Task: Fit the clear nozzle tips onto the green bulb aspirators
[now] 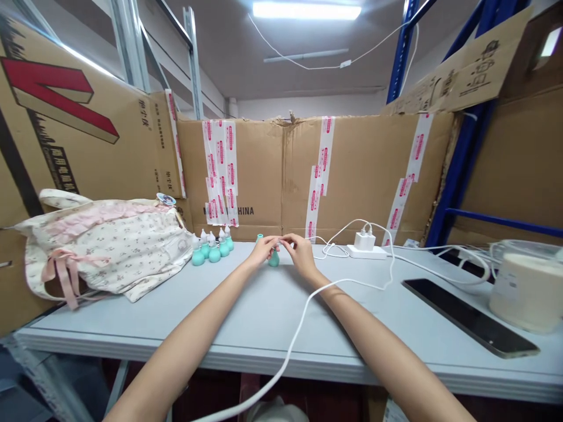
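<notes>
Grey tabletop (264,310), teal bottle (273,259) upright, neck-up, left hand (263,249) and right hand (301,252) pinching it

I have an open stretch of tabletop (255,319) between the left forearm (185,340) and the right forearm (373,340), but a white cable (292,340) crosses it and lies over the right one. Leftward there's a narrow gap beside the left hand (263,251) before the teal bottles (214,253) and the floral bag (132,246) block me. Charger (365,241), phone (466,313) and jug (528,293) crowd the right; the cardboard wall (264,170) closes the back.
</notes>
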### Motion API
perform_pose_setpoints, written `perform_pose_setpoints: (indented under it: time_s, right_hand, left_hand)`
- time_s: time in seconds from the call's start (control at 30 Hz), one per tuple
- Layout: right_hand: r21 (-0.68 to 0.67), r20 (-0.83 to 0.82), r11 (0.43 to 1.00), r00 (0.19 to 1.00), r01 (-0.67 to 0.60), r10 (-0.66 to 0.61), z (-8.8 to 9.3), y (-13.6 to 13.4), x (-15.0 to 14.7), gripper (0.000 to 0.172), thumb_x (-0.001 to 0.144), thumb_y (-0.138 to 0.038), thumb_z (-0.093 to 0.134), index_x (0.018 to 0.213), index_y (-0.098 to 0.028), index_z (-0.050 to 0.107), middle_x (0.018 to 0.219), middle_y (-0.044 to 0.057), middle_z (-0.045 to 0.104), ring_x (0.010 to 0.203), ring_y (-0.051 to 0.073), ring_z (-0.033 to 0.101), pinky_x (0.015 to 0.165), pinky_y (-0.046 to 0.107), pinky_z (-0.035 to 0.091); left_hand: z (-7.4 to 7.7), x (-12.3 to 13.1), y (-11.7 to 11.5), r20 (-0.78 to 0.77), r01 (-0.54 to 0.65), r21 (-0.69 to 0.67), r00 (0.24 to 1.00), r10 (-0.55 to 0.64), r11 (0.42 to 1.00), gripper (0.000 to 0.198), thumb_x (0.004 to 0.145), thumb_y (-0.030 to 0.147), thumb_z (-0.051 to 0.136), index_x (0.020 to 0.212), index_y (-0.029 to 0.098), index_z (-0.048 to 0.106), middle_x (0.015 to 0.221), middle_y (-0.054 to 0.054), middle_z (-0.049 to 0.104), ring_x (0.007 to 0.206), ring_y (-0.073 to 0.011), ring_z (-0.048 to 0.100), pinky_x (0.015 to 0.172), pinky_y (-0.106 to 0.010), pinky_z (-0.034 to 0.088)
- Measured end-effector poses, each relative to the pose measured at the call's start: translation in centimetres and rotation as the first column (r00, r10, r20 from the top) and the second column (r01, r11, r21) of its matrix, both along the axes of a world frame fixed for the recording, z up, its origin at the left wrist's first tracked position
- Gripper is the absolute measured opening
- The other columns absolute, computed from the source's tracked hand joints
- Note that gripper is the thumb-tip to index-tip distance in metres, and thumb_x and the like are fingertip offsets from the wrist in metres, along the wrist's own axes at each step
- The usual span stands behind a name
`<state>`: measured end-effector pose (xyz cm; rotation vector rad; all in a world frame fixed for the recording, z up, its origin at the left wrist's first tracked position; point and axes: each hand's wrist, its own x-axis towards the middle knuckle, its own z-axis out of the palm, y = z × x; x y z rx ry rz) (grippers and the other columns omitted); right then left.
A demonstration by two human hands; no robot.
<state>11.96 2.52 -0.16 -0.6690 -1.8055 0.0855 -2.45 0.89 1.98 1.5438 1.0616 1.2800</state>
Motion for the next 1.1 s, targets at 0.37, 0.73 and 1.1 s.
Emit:
perform_pose_setpoints:
  time_s: [0.37, 0.73, 1.1]
  right_hand:
    - [-0.543, 0.337, 0.821, 0.849, -0.176, 0.406, 2.2, 1.4, 3.6, 0.021, 0.069, -0.033, 0.070, 0.085, -0.018, 0.072, 0.074, 0.001, 0.066, 0.061, 0.013, 0.053, 0.058, 0.025, 0.038]
    - [-0.556, 0.544, 0.826, 0.711, -0.093, 0.446, -1.1, 1.4, 1.8, 0.014, 0.070, -0.028, 0.071, 0.081, -0.021, 0.073, 0.076, -0.001, 0.068, 0.067, 0.014, 0.056, 0.062, 0.024, 0.037]
    - [-0.186, 0.184, 0.974, 0.969, -0.133, 0.167, 1.8, 0.4, 2.1, 0.012, 0.075, -0.030, 0.070, 0.079, -0.019, 0.071, 0.082, 0.003, 0.066, 0.070, 0.015, 0.054, 0.066, 0.027, 0.040]
  left_hand:
    - [0.3, -2.1, 0.7, 0.010, -0.234, -0.034, 0.972, 0.234, 0.972, 0.031, 0.083, 0.025, 0.047, 0.102, 0.007, 0.064, 0.065, -0.003, 0.055, 0.045, -0.0051, 0.036, 0.041, -0.018, 0.020]
    - [0.1, -1.7, 0.2, -0.095, -0.161, -0.016, 0.983, 0.158, 0.987, 0.033, 0.087, 0.025, 0.044, 0.110, 0.008, 0.060, 0.072, -0.004, 0.056, 0.051, -0.0054, 0.040, 0.043, -0.017, 0.022]
    - [0.0, -1.3, -0.1, -0.031, -0.048, -0.052, 0.998, 0.046, 0.998, 0.030, 0.088, 0.022, 0.044, 0.107, 0.010, 0.063, 0.076, -0.006, 0.059, 0.057, -0.0072, 0.041, 0.047, -0.016, 0.028]
